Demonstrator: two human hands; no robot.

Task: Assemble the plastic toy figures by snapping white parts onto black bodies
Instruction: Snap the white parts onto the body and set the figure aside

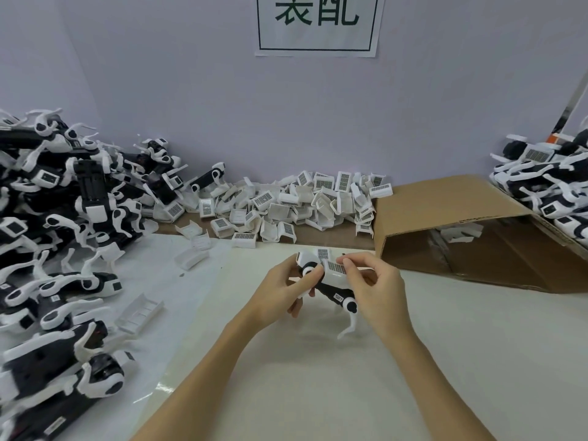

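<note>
— Pale wall behind, with a printed sign (317, 23) taped to it; the counter (350, 377) below is covered in white sheeting. Where's the toy figure (331, 286)?

— Held just above the counter between both hands; its black body runs from upper left down to lower right, one white leg hanging at the lower end.

— And the hands?

— Left hand (283, 297) grips the upper-left end; right hand (372, 291) pinches a white part (334, 272) against the body's top.

— How many things?

— One figure in hand; too many to count in the left heap (60, 249), the white parts pile (286, 205) along the wall and the right heap (547, 183); one cardboard box (461, 237) lies on its side.
</note>
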